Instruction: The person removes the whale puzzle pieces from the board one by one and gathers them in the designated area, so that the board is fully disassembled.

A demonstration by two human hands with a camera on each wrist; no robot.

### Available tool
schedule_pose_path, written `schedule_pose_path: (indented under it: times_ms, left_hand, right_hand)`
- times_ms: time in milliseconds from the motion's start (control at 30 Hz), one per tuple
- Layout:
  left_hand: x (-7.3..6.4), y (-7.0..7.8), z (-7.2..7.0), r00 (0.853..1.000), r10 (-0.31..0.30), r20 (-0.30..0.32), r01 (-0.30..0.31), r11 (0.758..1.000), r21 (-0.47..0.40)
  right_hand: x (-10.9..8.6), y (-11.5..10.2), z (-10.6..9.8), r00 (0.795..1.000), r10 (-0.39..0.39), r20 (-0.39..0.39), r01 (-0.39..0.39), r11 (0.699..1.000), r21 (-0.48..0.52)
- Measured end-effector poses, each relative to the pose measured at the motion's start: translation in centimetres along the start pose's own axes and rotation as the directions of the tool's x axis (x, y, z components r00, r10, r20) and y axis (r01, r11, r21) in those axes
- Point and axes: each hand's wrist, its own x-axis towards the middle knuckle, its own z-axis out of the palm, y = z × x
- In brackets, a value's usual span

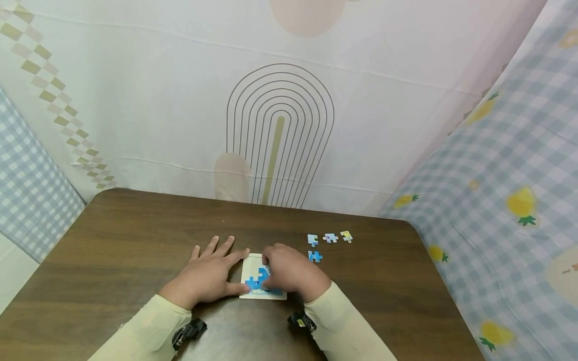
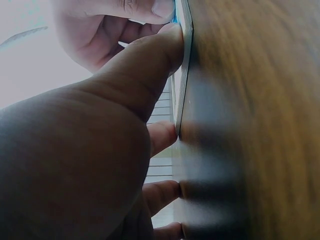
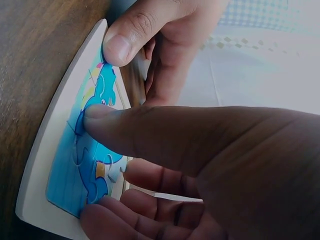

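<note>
A small cream puzzle board (image 1: 253, 259) lies on the table below both hands, partly filled with blue puzzle pieces (image 1: 252, 284). My left hand (image 1: 205, 277) is spread flat at the board's left side; its thumb touches the near left part and a fingertip meets the upper left edge. Over the board's right side, my right hand (image 1: 293, 271) has its fingers curled and its thumb on a blue puzzle piece (image 3: 92, 165), seen in the right wrist view. The right hand hides part of the board. In the left wrist view the left thumb (image 2: 150, 62) rests at the board's edge.
To the right of the board lie a loose blue piece (image 1: 315, 256), a pale blue piece (image 1: 312, 240), a piece with a purple spot (image 1: 330, 238) and a yellow patterned piece (image 1: 346, 236). A patterned cloth (image 1: 180, 100) hangs behind the brown table (image 1: 149, 225).
</note>
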Motion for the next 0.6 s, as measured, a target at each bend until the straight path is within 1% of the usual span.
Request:
schedule_pose_path:
  times_ms: [400, 500, 600]
  left_hand:
    - [-0.1, 0.0, -0.3, 1.0, 0.005, 0.002, -0.005, 1.0, -0.005]
    - [-0.1, -0.1, -0.2, 1.0, 0.004, 0.003, -0.004, 1.0, -0.006]
    - [0.0, -0.1, 0.0, 1.0, 0.003, 0.001, -0.003, 1.0, -0.004]
  right_hand:
    - [-0.3, -0.7, 0.3, 0.999, 0.025, -0.025, -0.025, 1.0, 0.002]
    - [-0.7, -0.8, 0.7, 0.998, 0.019, -0.058, -0.019, 1.0, -0.007]
    - [-1.4, -0.7, 1.3, 0.993, 0.009, -0.116, -0.011, 1.0, -0.013]
